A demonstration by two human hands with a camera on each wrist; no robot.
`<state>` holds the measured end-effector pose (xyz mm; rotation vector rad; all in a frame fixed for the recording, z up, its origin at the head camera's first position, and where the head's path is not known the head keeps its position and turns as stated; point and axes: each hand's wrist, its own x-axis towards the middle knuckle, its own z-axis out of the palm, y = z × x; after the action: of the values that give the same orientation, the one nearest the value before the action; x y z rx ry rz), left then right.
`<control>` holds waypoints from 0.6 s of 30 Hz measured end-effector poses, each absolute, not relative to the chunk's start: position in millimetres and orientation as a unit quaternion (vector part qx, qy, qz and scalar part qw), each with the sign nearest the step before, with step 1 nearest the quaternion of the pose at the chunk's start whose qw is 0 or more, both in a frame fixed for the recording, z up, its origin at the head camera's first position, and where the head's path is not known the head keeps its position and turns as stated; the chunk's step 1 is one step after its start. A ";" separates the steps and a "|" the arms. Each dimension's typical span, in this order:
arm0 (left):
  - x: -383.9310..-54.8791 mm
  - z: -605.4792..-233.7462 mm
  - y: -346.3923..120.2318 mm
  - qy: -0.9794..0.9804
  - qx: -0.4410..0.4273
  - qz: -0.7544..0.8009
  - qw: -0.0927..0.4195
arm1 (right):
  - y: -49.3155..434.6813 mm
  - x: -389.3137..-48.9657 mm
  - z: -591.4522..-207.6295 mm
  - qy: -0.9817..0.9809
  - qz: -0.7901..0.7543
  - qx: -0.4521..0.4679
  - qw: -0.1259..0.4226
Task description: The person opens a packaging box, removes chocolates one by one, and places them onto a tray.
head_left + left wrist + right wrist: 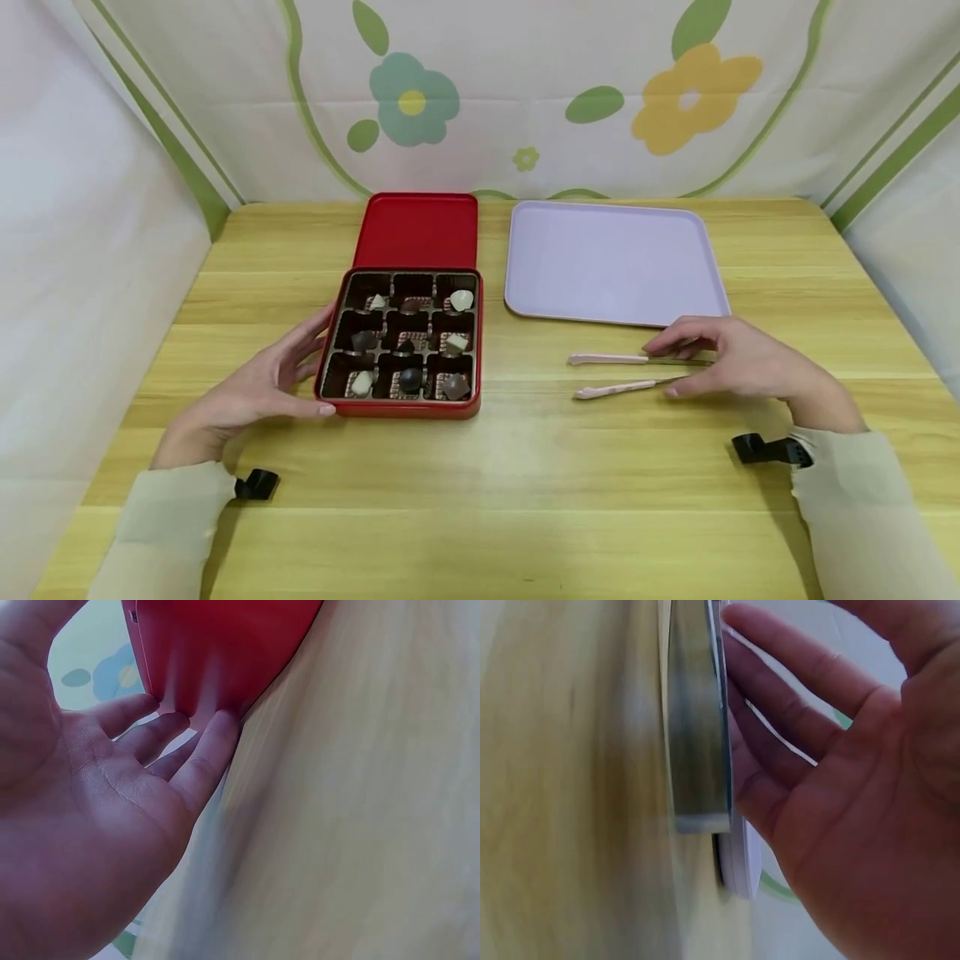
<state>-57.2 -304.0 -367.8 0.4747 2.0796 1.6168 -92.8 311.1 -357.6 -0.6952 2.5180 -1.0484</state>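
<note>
Just right of the left hand point(258, 390), whose spread fingers only touch it, the uncovered red box point(407, 409) holds nine chocolates point(410, 380) — and the right hand point(742, 367), parted about the tongs point(615, 360) (no grip evident), hasn't yet lifted them.

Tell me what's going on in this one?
A person's left hand has its fingertips against the side of a red box, whose nine compartments hold small chocolate-like pieces. The right hand is at the metal ends of two pink-handled utensils; whether it grips them is unclear. A red lid lies behind the box, and a bare lilac tray lies behind the utensils.
</note>
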 end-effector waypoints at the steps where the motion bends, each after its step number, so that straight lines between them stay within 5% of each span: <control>1: -57.7 -368.3 -304.2 0.755 0.173 0.589 0.230 | 310.0 -93.0 -357.6 0.882 -0.364 -0.251 0.160; 18: -59.5 -378.2 -305.6 0.749 0.179 0.597 0.224 | 294.5 -90.7 -355.1 0.919 -0.298 -0.209 0.149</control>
<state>-59.5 -305.6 -378.2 0.4932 2.0680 1.6479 -90.7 294.5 -355.1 -0.6016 2.6438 -0.8565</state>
